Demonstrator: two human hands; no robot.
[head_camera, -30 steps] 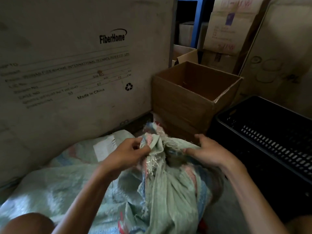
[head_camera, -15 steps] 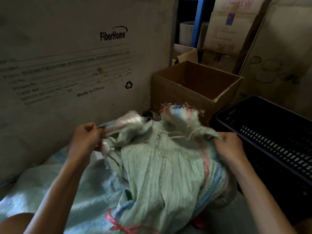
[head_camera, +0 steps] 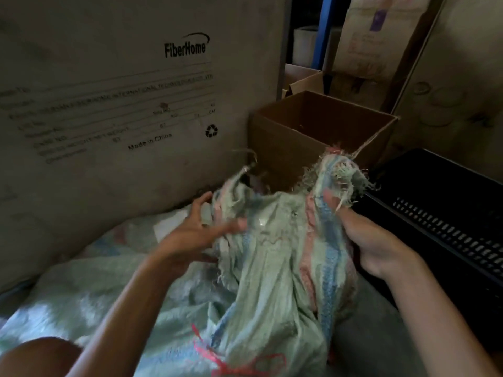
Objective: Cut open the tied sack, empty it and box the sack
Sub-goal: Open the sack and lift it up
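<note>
Right hand (head_camera: 373, 240) grips sack (head_camera: 272, 268); left hand (head_camera: 196, 235) spread against it.

We find the sack (head_camera: 275, 257) at the middle, its frayed mouth uppermost, with the left hand (head_camera: 196, 235) against it at nine o'clock and the right hand (head_camera: 364, 238) gripping its edge at three o'clock. Behind the sack, at twelve o'clock, stands the open carton (head_camera: 283, 142) (its mouth facing up). At ten o'clock the large printed box (head_camera: 109, 104) rises behind another sack (head_camera: 81, 284), which lies at eight o'clock. The crate (head_camera: 441, 213) sits at three o'clock, just beside the carton.
</note>
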